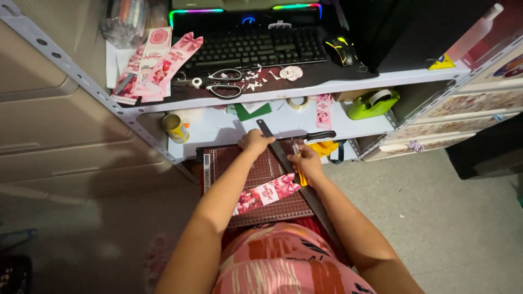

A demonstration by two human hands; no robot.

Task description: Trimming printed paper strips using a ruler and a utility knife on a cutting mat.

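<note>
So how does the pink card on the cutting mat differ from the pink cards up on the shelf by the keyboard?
The pink card on the mat is a single piece lying tilted on the dark red cutting mat, beside the ruler that the left hand presses down. The pink cards on the shelf are several, overlapping in a loose fan, untouched. Both share pink-and-white printing with bow shapes.
</note>
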